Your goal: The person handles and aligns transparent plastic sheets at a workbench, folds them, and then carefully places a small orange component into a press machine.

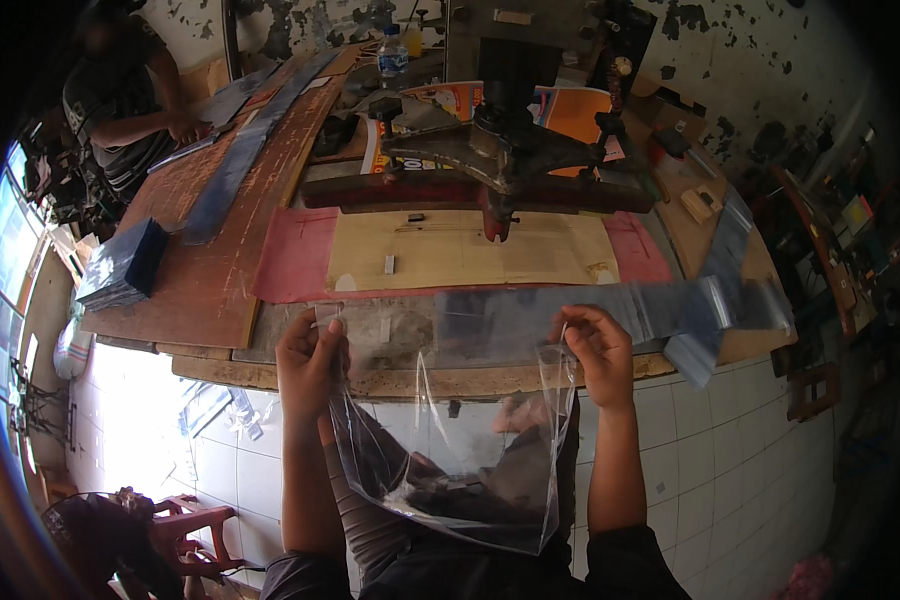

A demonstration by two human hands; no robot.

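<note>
Just behind the yellow board [480,252], I see a dark metal press [500,160] blocking the way to the back, where a bottle [392,58] stands. Well left of the board sits a stack of blue sheets [123,263]; to its right, clear strips [712,300] lie crossed. Nearer me than the board, a clear plastic piece [460,480] hangs between my raised forearms, left hand [312,350] and right hand [595,355] well apart, each narrowly pinching an upper corner.
</note>
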